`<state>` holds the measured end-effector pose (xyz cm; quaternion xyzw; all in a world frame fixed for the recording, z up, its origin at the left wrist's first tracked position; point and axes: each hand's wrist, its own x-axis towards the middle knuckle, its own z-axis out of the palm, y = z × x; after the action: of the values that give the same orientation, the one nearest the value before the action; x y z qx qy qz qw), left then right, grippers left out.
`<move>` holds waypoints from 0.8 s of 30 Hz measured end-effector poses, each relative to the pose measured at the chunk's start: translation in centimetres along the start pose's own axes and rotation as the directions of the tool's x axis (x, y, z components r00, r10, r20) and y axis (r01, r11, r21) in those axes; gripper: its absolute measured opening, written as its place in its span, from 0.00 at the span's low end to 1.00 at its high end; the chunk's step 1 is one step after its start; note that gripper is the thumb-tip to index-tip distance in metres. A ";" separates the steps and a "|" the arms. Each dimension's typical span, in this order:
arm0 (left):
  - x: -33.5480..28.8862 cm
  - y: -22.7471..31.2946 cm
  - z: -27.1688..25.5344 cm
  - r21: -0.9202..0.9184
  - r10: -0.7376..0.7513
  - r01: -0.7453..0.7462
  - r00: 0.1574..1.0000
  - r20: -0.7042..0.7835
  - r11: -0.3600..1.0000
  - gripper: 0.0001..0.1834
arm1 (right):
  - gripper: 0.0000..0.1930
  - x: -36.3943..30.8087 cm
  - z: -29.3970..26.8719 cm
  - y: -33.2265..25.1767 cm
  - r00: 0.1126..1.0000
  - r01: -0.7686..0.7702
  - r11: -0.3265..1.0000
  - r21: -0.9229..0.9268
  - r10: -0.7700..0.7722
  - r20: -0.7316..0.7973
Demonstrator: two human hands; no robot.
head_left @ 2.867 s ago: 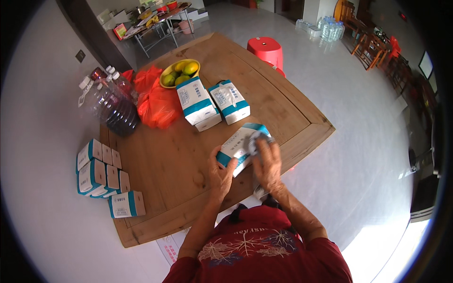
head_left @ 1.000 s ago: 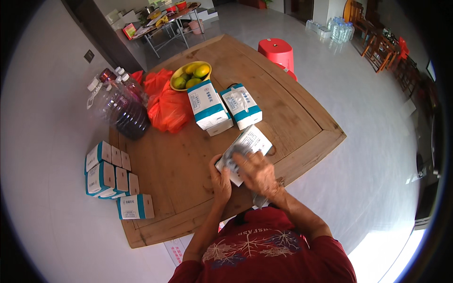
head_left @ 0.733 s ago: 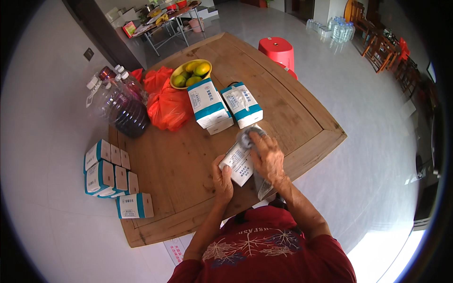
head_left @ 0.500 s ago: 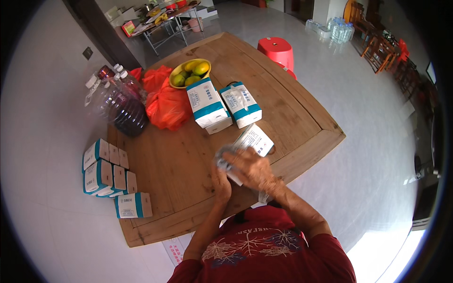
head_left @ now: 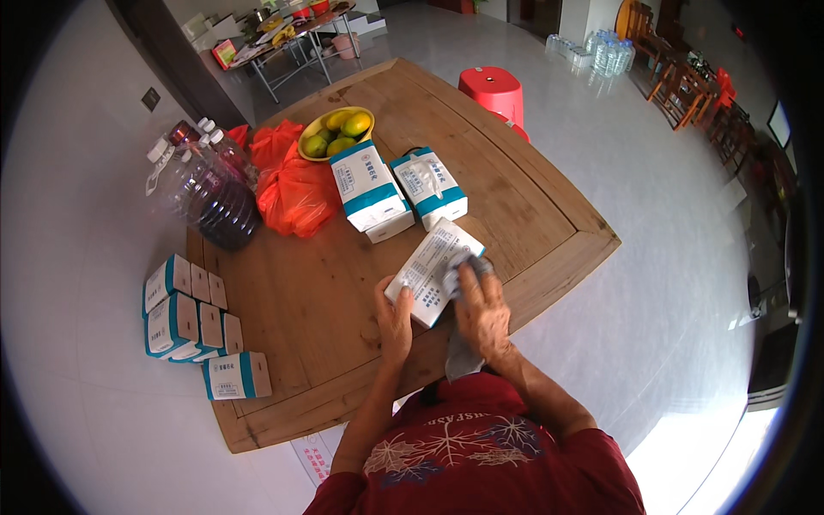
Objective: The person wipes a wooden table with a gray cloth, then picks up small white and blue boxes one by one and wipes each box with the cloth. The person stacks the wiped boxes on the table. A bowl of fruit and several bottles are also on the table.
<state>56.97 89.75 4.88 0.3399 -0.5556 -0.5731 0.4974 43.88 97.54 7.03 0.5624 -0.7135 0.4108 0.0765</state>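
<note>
A white tissue pack (head_left: 427,264) with printed text on its upper face lies at the table's near side. My left hand (head_left: 396,326) grips its near-left corner, thumb on top. In my right hand (head_left: 484,319) is a grey cloth (head_left: 464,358), bunched under the fingers against the pack's right side and hanging down below the palm. Just beyond are a white and teal tissue pack (head_left: 367,182) resting on another, and an opened tissue pack (head_left: 428,185) with a tissue sticking out.
Several tissue packs (head_left: 172,324) are stacked at the table's left edge. Farther back stand large bottles of dark liquid (head_left: 225,210), red plastic bags (head_left: 296,197) and a yellow bowl (head_left: 372,129) of green-yellow fruit. A red stool (head_left: 491,90) is beyond the wooden table (head_left: 309,343).
My right hand and the cloth have moved right, away from my left hand, onto the pack's right side. More of the pack's upper face now shows. My left thumb rests on it.
</note>
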 end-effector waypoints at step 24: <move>2.6 -1.9 -2.1 -0.322 -0.292 0.310 0.951 0.106 0.895 0.17 | 0.33 -1.0 1.0 -2.1 0.884 0.433 0.888 0.154 -0.452 0.118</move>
<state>57.88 86.48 3.14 0.3163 -0.4044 -0.7382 0.4375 46.44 97.59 6.87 0.7435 -0.5431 0.3820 0.0793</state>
